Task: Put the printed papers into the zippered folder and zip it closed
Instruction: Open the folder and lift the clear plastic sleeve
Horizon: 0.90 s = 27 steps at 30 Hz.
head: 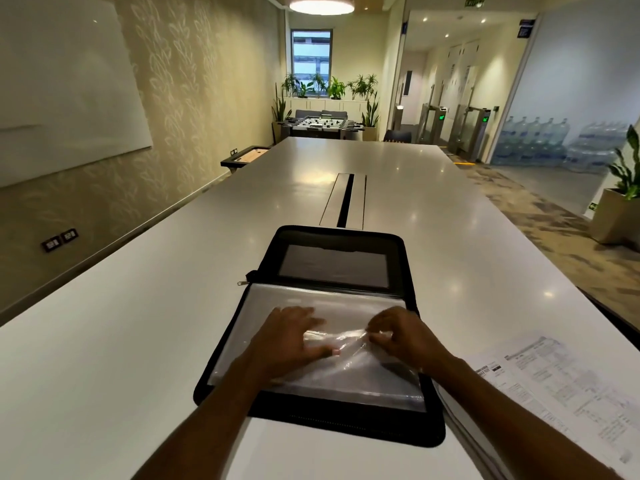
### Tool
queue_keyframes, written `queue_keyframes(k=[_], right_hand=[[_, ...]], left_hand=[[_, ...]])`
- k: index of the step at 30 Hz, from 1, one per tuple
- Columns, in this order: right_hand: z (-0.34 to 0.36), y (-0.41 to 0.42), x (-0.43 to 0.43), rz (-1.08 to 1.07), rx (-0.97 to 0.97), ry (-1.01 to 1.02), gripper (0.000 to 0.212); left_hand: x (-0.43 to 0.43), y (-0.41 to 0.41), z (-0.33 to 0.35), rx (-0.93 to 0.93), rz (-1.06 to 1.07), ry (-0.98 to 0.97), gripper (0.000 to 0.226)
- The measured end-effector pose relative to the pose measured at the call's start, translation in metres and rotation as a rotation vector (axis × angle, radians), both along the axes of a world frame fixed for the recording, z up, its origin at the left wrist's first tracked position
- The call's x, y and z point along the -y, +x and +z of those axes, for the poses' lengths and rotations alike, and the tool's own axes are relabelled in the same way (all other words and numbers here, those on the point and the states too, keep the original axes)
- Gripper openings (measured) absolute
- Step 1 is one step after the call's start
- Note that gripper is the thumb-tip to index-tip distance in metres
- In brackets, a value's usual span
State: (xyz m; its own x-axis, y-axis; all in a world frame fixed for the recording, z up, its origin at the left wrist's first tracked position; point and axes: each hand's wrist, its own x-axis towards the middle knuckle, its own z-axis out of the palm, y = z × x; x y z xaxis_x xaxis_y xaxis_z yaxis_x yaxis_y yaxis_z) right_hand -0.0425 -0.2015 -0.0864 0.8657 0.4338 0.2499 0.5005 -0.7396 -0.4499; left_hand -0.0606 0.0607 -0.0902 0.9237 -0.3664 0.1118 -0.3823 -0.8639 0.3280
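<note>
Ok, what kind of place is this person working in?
Probably an office common room: a long white meeting table with a whiteboard on the wall, a foosball table at the far end, and access turnstiles beyond.

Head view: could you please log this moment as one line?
folder open on table | left hand presses sleeve | right hand pinches sleeve | papers outside, right of folder

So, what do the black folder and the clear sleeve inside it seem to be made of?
The black folder looks like matte woven fabric or synthetic leather: dull, no glare, zip teeth along its edge. The clear sleeve looks like thin glossy plastic film: see-through, shiny, and wrinkled where the right hand pinches it.
</note>
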Motion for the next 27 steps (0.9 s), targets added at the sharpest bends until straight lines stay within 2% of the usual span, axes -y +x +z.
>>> queue_keyframes(k=[2,4,6,8,10,13,16,17,19,21,22,24,25,27], right_hand=[[0.016,0.011,-0.001,-0.061,-0.01,0.118,0.01],[0.034,0.024,0.0,-0.13,-0.001,0.193,0.013],[0.053,0.037,-0.001,-0.181,-0.001,0.243,0.014],[0.065,0.047,-0.003,-0.201,0.004,0.296,0.017],[0.069,0.05,-0.005,-0.227,0.022,0.342,0.035],[0.062,0.047,0.0,-0.092,-0.041,0.294,0.07],[0.053,0.043,0.013,0.1,-0.185,0.253,0.085],[0.052,0.043,0.016,0.111,-0.187,0.23,0.087],[0.049,0.05,0.019,0.05,-0.042,0.098,0.084],[0.043,0.066,0.017,-0.091,0.21,-0.007,0.061],[0.043,0.074,0.014,-0.167,0.297,0.0,0.046],[0.047,0.093,0.009,-0.293,0.334,0.082,0.025],[0.051,0.102,0.007,-0.337,0.331,0.108,0.019],[0.057,0.121,0.004,-0.396,0.321,0.067,0.015]], left_hand=[[0.006,0.001,0.014,-0.003,0.019,-0.005,0.104],[0.013,0.005,0.028,-0.049,0.046,0.061,0.106],[0.021,0.012,0.039,-0.029,0.107,0.178,0.084],[0.029,0.023,0.049,0.137,0.232,0.241,0.051],[0.034,0.034,0.06,0.279,0.346,0.192,0.029],[0.035,0.049,0.075,0.39,0.385,0.135,0.017],[0.031,0.065,0.087,0.432,0.363,0.069,0.013],[0.031,0.071,0.09,0.453,0.361,0.051,0.015],[0.032,0.085,0.098,0.495,0.384,0.05,0.022],[0.035,0.098,0.099,0.529,0.414,0.105,0.029],[0.038,0.104,0.096,0.52,0.447,0.134,0.042],[0.045,0.112,0.089,0.48,0.549,0.172,0.081],[0.05,0.113,0.084,0.486,0.597,0.162,0.096],[0.066,0.111,0.068,0.517,0.64,0.14,0.113]])
